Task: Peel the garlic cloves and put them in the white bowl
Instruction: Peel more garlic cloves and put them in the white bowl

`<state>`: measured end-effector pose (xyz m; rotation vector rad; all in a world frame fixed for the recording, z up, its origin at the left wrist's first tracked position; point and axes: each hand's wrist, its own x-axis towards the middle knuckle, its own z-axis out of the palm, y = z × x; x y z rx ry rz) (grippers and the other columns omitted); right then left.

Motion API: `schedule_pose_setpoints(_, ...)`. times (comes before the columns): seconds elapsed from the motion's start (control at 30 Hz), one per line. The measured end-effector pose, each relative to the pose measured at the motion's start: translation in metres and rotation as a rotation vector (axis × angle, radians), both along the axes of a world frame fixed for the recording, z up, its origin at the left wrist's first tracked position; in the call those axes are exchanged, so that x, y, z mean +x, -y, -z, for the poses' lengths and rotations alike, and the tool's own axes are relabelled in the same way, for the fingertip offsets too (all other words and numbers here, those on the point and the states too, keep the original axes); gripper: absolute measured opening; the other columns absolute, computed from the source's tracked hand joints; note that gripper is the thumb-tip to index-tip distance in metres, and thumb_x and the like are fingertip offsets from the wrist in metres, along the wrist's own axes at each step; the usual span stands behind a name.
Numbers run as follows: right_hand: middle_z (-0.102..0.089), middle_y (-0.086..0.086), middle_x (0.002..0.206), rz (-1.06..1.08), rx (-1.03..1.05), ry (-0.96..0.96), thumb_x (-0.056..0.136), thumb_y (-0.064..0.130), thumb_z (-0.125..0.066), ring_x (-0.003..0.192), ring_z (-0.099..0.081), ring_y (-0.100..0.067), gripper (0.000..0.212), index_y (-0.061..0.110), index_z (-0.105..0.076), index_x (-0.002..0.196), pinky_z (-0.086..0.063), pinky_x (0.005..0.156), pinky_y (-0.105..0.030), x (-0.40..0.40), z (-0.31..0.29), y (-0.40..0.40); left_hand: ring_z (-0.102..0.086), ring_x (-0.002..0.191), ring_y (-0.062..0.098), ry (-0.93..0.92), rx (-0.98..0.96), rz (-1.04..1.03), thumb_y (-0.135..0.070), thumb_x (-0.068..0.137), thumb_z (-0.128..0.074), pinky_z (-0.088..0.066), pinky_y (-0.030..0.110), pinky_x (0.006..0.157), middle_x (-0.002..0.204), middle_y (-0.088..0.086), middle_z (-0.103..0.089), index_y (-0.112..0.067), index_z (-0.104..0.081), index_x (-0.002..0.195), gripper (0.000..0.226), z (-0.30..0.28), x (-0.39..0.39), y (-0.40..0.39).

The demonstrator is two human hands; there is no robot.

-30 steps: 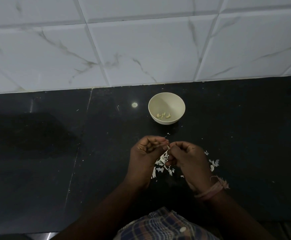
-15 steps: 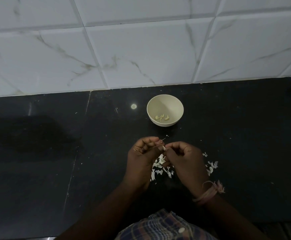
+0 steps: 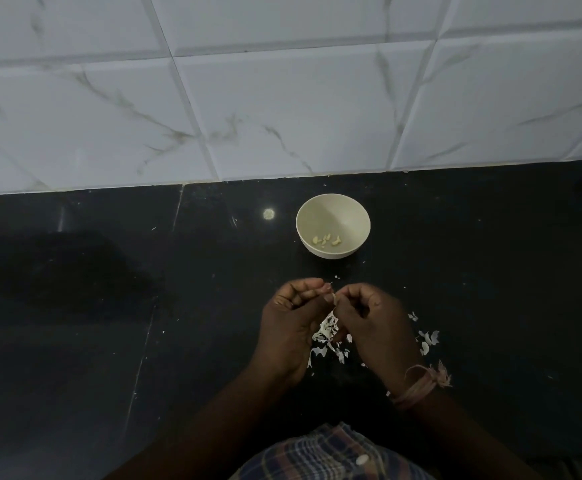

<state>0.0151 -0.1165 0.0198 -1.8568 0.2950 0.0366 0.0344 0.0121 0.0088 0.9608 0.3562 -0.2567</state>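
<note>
Head view, change: the bowl and the hands are sitting in nearly the same place as in the frames half a second and a second ago; the fingertips are meeting at the same spot, so the peeling is going on with little visible shift.
Head view, meaning for the task: I am judging this clove as not yet freed, with the drop into the bowl still to come.
Left hand (image 3: 291, 322): it is curling its fingers and pinching a small pale piece, seemingly the garlic clove (image 3: 333, 298), at the fingertips.
Right hand (image 3: 369, 320): it is curling too and gripping the same piece from the other side; how much skin is left on is too small to tell.
White bowl (image 3: 333, 206): it is standing on the black counter (image 3: 109, 306) just beyond the hands, holding a few peeled cloves (image 3: 327, 240).
Peels (image 3: 326, 336): they are lying scattered under and to the right of the hands.
Edges: the tiled wall (image 3: 282, 98) is rising close behind the bowl.
Open room: the counter is stretching wide on both sides, and the short path from hands to bowl is carrying only flecks of skin.
</note>
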Motion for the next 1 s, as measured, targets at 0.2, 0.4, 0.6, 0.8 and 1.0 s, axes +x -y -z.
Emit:
schedule_pose_setpoints(0.2,-0.067,-0.006,0.061,0.023,0.087,-0.072,0.095,0.014,-0.063,0.047,-0.064,-0.026,0.013,0.009,-0.069,0.085,-0.049,0.049,-0.032,0.010,0.003,0.000,-0.073,0.092,0.022,0.054,0.085,0.097,0.016,0.083,-0.067,-0.059,0.030,0.083,0.095,0.015,-0.075,-0.002,-0.069,0.099,0.024,0.003,0.010,-0.004)
schedule_pose_setpoints(0.4,-0.063,-0.016,0.069,0.129,0.565,-0.206,0.103,0.005,-0.050,0.053,-0.057,-0.019,0.023,-0.005,-0.067,0.091,-0.055,0.050,-0.036,0.019,0.000,-0.011,-0.071,0.090,0.025,0.000,-0.042,0.051,0.005,0.074,-0.073,-0.059,0.034,0.080,0.100,0.017,-0.072,-0.001,-0.067,0.104,0.031,0.009,0.019,-0.010)
schedule_pose_setpoints(0.6,-0.059,-0.014,0.065,0.162,0.708,-0.278,0.108,0.026,-0.044,0.052,-0.055,-0.018,0.040,-0.001,-0.065,0.086,-0.049,0.047,-0.029,0.026,0.004,-0.015,-0.071,0.093,0.024,0.129,0.249,0.082,0.013,0.084,-0.070,-0.058,0.035,0.085,0.098,0.014,-0.075,-0.005,-0.070,0.101,0.025,0.011,0.019,-0.014)
schedule_pose_setpoints(0.8,-0.055,-0.004,0.066,0.191,0.860,-0.375,0.101,0.017,-0.056,0.054,-0.048,-0.009,0.018,0.007,-0.062,0.087,-0.038,0.047,-0.021,0.029,0.012,-0.009,-0.071,0.095,0.027,0.150,0.317,0.084,0.011,0.083,-0.073,-0.057,0.042,0.090,0.103,0.018,-0.074,-0.005,-0.070,0.103,0.026,0.010,0.022,-0.010)
schedule_pose_setpoints(1.0,-0.059,-0.004,0.067,0.183,0.825,-0.275,0.098,0.009,-0.058,0.055,-0.049,-0.009,0.011,0.003,-0.067,0.095,-0.038,0.043,-0.020,0.037,0.008,-0.002,-0.072,0.099,0.026,0.136,0.273,0.126,0.003,0.082,-0.077,-0.057,0.039,0.089,0.105,0.013,-0.075,-0.008,-0.071,0.106,0.027,0.003,0.031,-0.007)
